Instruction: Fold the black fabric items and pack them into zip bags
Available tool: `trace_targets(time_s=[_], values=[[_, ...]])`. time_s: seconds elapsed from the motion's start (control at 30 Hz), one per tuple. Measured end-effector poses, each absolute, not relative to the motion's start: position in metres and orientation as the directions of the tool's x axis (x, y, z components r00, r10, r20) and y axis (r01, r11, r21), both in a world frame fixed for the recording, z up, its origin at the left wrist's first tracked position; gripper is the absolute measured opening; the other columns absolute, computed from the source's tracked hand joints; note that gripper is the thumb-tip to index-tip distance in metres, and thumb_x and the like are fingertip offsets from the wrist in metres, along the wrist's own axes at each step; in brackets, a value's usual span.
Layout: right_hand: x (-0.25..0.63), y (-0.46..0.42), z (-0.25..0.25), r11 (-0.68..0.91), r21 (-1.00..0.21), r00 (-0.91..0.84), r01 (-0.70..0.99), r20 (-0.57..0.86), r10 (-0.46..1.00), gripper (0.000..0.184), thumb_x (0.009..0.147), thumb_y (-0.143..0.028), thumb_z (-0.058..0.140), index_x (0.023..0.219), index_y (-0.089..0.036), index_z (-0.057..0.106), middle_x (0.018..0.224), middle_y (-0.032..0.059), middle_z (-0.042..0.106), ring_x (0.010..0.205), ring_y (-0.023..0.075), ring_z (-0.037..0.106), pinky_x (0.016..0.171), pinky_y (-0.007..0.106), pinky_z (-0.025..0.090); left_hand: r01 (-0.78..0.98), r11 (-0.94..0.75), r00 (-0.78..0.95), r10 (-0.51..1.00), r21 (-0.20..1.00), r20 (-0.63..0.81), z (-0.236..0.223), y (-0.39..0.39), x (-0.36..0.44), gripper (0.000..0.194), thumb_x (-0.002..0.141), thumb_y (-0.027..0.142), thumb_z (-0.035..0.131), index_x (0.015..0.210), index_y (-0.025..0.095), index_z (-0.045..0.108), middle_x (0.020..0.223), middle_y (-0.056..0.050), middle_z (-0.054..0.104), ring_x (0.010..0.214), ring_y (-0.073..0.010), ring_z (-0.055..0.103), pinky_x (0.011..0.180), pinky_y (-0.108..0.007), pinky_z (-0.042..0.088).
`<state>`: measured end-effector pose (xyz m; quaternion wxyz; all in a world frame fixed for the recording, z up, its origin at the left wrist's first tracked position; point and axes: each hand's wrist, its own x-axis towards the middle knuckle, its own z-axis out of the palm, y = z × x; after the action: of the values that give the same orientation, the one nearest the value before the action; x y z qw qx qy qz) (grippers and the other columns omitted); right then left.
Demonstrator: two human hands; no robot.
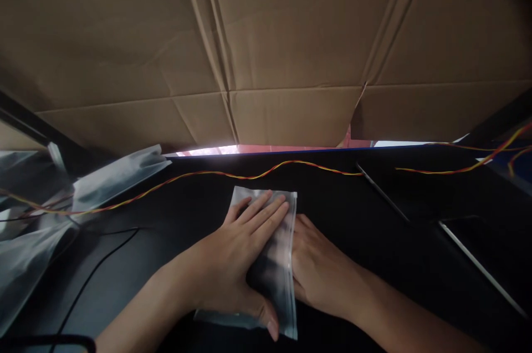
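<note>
A clear frosted zip bag (282, 286) lies on the black table, its long sealed edge running along the right side. My left hand (241, 253) rests flat across the bag with fingers stretched out and thumb spread towards the near edge. At the bag's right edge, my right hand (320, 270) is closed, its knuckles bent. Its fingertips pass behind the plastic, and I cannot tell whether they are under the bag or inside it. Pale, skin-coloured patches show through the film near them.
Brown cardboard (291, 37) stands across the back. A twisted red-yellow wire (216, 173) crosses the black table (166, 220). More clear plastic bags (116, 175) and a thin black cable (95, 275) lie left. Two dark flat devices, one a phone-like slab (486, 264), lie right.
</note>
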<state>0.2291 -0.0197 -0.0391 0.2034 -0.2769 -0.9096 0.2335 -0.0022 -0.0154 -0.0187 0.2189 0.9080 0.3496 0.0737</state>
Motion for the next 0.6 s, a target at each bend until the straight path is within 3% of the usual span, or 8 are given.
trace_targets(time_s=[0.1, 0.17, 0.27, 0.33, 0.43, 0.53, 0.6], values=[[0.233, -0.015, -0.033, 0.694, -0.615, -0.788, 0.376, 0.183, 0.589, 0.027, 0.100, -0.025, 0.072, 0.126, -0.020, 0.077, 0.141, 0.0131, 0.073, 0.141, 0.0334, 0.060, 0.120, 0.051, 0.047, 0.615, -0.639, 0.723, 0.690, 0.462, -0.008, -0.017, -0.018, 0.000, 0.143, 0.073, 0.087, 0.079, 0.175, 0.035, -0.007, 0.183, -0.014, 0.015, 0.168, -0.0471, 0.007, 0.131, -0.077, 0.018], [0.244, -0.006, -0.025, 0.637, -0.712, -0.812, 0.295, 0.164, 0.560, 0.023, 0.102, -0.020, 0.070, 0.124, -0.024, 0.078, 0.141, 0.0074, 0.074, 0.138, 0.0269, 0.064, 0.122, 0.044, 0.046, 0.640, -0.608, 0.695, 0.719, 0.469, -0.016, -0.014, -0.015, -0.003, 0.123, 0.085, 0.088, 0.065, 0.175, 0.038, -0.003, 0.183, -0.012, 0.016, 0.168, -0.0482, 0.012, 0.127, -0.081, 0.024], [0.264, 0.008, -0.015, 0.549, -0.800, -0.787, 0.241, 0.170, 0.593, 0.026, 0.102, -0.021, 0.074, 0.125, -0.033, 0.078, 0.145, 0.0005, 0.071, 0.144, 0.0231, 0.059, 0.127, 0.042, 0.042, 0.675, -0.582, 0.643, 0.766, 0.454, 0.027, -0.012, -0.008, -0.009, 0.083, 0.106, 0.076, 0.042, 0.175, 0.040, 0.013, 0.181, -0.009, 0.027, 0.164, -0.0452, 0.029, 0.123, -0.077, 0.034], [0.273, 0.012, -0.013, 0.497, -0.808, -0.719, 0.317, 0.137, 0.682, 0.029, 0.097, -0.027, 0.081, 0.124, -0.035, 0.076, 0.148, 0.0000, 0.068, 0.145, 0.0242, 0.058, 0.125, 0.043, 0.045, 0.710, -0.574, 0.607, 0.793, 0.408, 0.058, -0.013, -0.002, -0.012, 0.071, 0.110, 0.067, 0.041, 0.173, 0.037, 0.025, 0.177, -0.009, 0.037, 0.157, -0.0419, 0.039, 0.121, -0.071, 0.038], [0.274, 0.010, -0.022, 0.456, -0.746, -0.614, 0.485, 0.081, 0.785, 0.065, 0.086, -0.032, 0.091, 0.142, -0.034, 0.060, 0.156, 0.0044, 0.058, 0.143, 0.0269, 0.057, 0.119, 0.046, 0.050, 0.766, -0.550, 0.565, 0.823, 0.333, 0.059, -0.016, 0.002, -0.012, 0.081, 0.105, 0.072, 0.052, 0.172, 0.031, 0.031, 0.173, -0.013, 0.043, 0.148, -0.0434, 0.046, 0.116, -0.070, 0.040], [0.261, 0.001, -0.037, 0.525, -0.636, -0.610, 0.565, 0.106, 0.785, 0.120, 0.075, -0.037, 0.097, 0.169, -0.033, 0.022, 0.167, 0.0129, 0.043, 0.154, 0.0339, 0.043, 0.124, 0.055, 0.043, 0.746, -0.575, 0.599, 0.800, 0.336, 0.040, -0.020, 0.000, -0.008, 0.094, 0.098, 0.077, 0.060, 0.172, 0.028, 0.029, 0.171, -0.017, 0.046, 0.146, -0.0450, 0.046, 0.115, -0.068, 0.040], [0.253, -0.005, -0.044, 0.587, -0.573, -0.635, 0.573, 0.143, 0.759, 0.133, 0.077, -0.040, 0.096, 0.172, -0.033, 0.003, 0.171, 0.0176, 0.036, 0.159, 0.0374, 0.035, 0.126, 0.062, 0.037, 0.708, -0.599, 0.632, 0.773, 0.375, 0.041, -0.021, -0.002, -0.003, 0.097, 0.095, 0.077, 0.064, 0.171, 0.027, 0.031, 0.166, -0.017, 0.051, 0.142, -0.0436, 0.049, 0.114, -0.064, 0.042]])
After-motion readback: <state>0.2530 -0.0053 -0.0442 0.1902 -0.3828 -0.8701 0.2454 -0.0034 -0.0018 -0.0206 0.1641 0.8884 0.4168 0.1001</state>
